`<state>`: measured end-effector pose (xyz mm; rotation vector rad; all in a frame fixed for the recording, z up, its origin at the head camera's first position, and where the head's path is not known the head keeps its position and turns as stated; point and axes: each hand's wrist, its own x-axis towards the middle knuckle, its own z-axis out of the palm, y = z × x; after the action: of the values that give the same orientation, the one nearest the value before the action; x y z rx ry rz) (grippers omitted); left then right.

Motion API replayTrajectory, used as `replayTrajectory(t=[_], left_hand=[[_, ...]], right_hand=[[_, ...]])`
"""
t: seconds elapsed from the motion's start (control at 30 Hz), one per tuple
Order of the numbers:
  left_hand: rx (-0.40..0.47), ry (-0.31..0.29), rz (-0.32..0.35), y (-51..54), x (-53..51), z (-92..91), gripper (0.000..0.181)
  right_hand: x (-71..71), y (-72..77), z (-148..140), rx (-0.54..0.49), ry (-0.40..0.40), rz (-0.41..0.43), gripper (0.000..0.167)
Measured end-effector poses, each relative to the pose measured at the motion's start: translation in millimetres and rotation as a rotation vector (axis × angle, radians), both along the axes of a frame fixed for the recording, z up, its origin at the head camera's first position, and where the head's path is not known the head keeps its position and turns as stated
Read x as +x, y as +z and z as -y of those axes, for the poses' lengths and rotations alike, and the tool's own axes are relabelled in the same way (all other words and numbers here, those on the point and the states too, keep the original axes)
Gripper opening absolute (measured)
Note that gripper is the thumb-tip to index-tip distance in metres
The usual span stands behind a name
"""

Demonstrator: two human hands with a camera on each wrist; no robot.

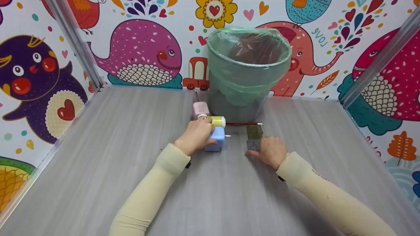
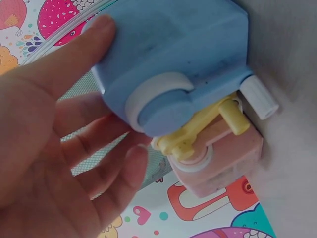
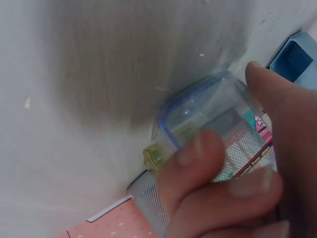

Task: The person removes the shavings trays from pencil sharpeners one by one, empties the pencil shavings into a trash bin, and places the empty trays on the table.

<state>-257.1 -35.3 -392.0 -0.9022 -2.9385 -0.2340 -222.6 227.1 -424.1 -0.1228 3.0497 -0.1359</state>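
My left hand (image 1: 197,132) spans a blue crank pencil sharpener (image 2: 183,44), thumb on its near side and fingers on the far side. Just behind it lie a yellow sharpener (image 1: 218,121) and a pink one (image 1: 200,109); the yellow and pink cranks show in the left wrist view. A dark red pencil (image 1: 242,123) extends right from the yellow sharpener, and another pencil (image 1: 197,95) points backward beyond the pink one. My right hand (image 1: 274,150) holds a clear plastic box (image 3: 208,109). An olive, see-through part (image 1: 254,131) adjoins the box; whether they are joined is unclear.
A mesh waste bin (image 1: 238,106) lined with a green plastic bag (image 1: 246,82) stands right behind the sharpeners. Cartoon-printed panels (image 1: 144,49) and metal posts (image 1: 75,46) enclose the grey wood-grain tabletop (image 1: 213,196).
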Motion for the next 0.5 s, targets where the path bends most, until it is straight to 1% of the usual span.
replayTrajectory(t=[0.07,0.33,0.5], left_hand=[[-0.001,0.003,0.008,0.3,0.3,0.1,0.042],[-0.003,0.03,0.051,2.8,0.9,-0.6,0.046],[-0.008,0.024,0.049,2.5,0.7,-0.9,0.046]], right_hand=[[-0.7,0.3,-0.2,-0.007,-0.007,0.014,0.058],[-2.6,0.7,-1.0,-0.007,-0.013,0.026,0.059],[-2.3,-1.0,-2.3,0.0,0.0,0.001,0.059]])
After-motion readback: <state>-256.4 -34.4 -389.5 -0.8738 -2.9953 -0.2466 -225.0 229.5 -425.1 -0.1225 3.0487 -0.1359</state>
